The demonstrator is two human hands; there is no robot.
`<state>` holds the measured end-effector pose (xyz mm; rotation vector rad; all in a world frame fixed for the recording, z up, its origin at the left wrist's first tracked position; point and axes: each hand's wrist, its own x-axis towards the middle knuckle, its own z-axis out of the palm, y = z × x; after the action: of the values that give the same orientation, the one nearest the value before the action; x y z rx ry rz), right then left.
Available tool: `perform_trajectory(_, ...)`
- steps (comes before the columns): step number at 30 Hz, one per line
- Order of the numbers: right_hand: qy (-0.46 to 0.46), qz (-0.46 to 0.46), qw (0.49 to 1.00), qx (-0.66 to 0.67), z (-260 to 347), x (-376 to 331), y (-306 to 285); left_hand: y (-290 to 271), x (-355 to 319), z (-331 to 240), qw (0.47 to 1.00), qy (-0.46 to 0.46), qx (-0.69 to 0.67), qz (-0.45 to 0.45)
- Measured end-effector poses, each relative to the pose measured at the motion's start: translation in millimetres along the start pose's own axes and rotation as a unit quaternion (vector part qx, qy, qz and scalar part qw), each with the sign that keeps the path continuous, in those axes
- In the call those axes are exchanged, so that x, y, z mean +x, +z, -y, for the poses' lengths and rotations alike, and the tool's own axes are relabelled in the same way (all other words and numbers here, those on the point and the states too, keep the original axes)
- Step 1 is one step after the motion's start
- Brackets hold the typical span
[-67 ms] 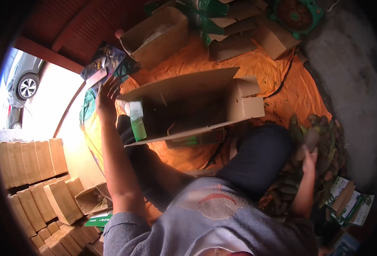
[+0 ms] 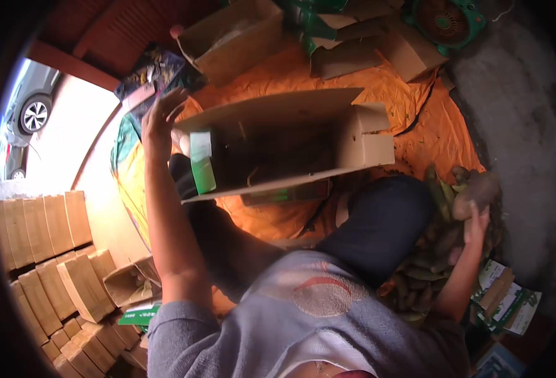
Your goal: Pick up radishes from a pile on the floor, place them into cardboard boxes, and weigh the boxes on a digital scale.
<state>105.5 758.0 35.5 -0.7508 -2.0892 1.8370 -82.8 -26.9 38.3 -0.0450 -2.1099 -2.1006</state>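
Observation:
My left hand is raised beside the left end of an open cardboard box, fingers apart and holding nothing. The box is tilted, and its shaded inside shows no contents that I can make out. Under its near side a device with a green-lit panel, looking like a scale, partly shows. On the far right my right hand grips a large, thick brown tuber, slightly blurred. It is above a heap of brown and greenish tubers beside my right knee.
Orange sheeting covers the ground around my legs. Another open carton and folded cardboard lie beyond, near a green-framed fan. Stacked cartons stand at the left. Green-and-white card pieces lie at the lower right.
My right hand has moved right and slightly up with the tuber, away from my knee. My left hand has risen slightly. The whole view has shifted a little.

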Motion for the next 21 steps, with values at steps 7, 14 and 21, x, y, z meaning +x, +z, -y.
perform_trajectory(7, -0.174, 0.255, 0.946, -0.092, 217.8, -16.9, 188.1, 31.4, 9.4, -19.3, 0.946, -0.007, 0.301, 0.118)
perform_trajectory(14, -0.244, 0.657, 0.575, -0.421, 150.0, -50.9, 493.3, 11.9, 0.3, -11.2, 0.943, 0.021, 0.321, 0.084)
perform_trajectory(21, -0.229, 0.657, 0.384, -0.607, -25.5, -20.5, 552.0, 5.2, 4.4, -2.8, 0.945, 0.080, 0.298, 0.104)
